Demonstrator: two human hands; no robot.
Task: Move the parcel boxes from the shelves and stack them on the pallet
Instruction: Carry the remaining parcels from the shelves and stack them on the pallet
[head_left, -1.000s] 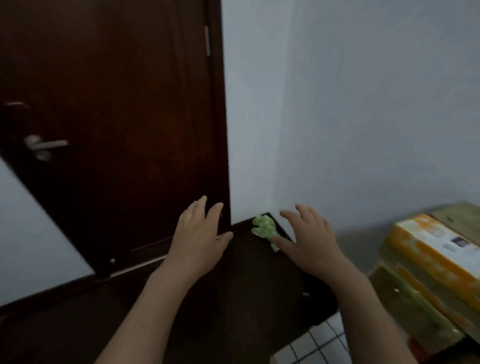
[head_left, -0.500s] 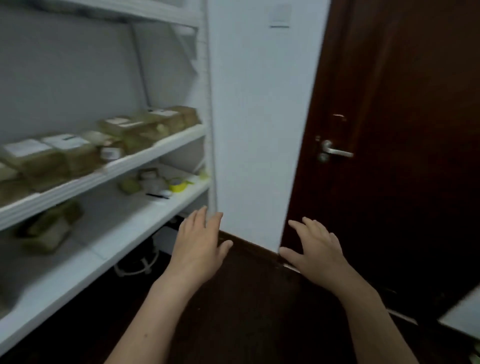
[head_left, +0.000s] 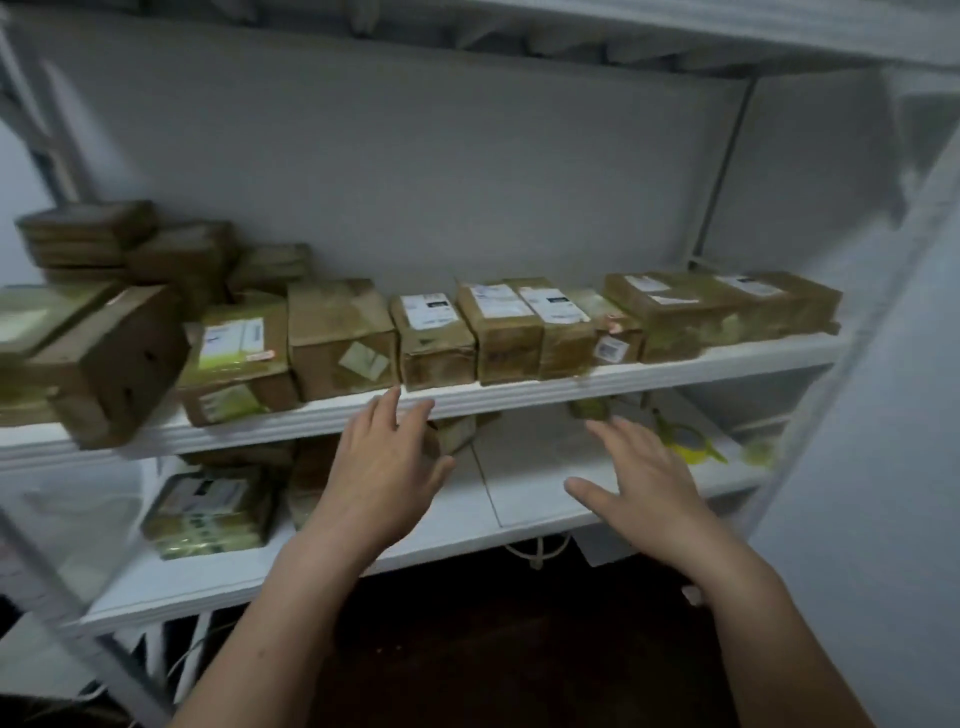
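A row of several brown cardboard parcel boxes (head_left: 436, 340) with white labels stands on the white middle shelf (head_left: 519, 395), with more stacked at the left (head_left: 104, 358). The lower shelf (head_left: 467, 525) carries a flat parcel (head_left: 208, 512) at its left and small boxes further back. My left hand (head_left: 387, 470) is open, held in front of the middle shelf's edge below the centre boxes. My right hand (head_left: 641, 480) is open too, fingers spread, in front of the lower shelf. Neither hand holds anything. The pallet is out of view.
A yellow tape roll (head_left: 688, 441) lies at the right of the lower shelf. White shelf uprights (head_left: 717, 176) frame the unit, and a white wall (head_left: 883, 467) stands at the right. Below is a dark floor (head_left: 493, 649) with white cables (head_left: 535, 553).
The view has swung left from the dark door to face the shelves straight on. Both hands stay raised and open, now in front of the shelf edges.
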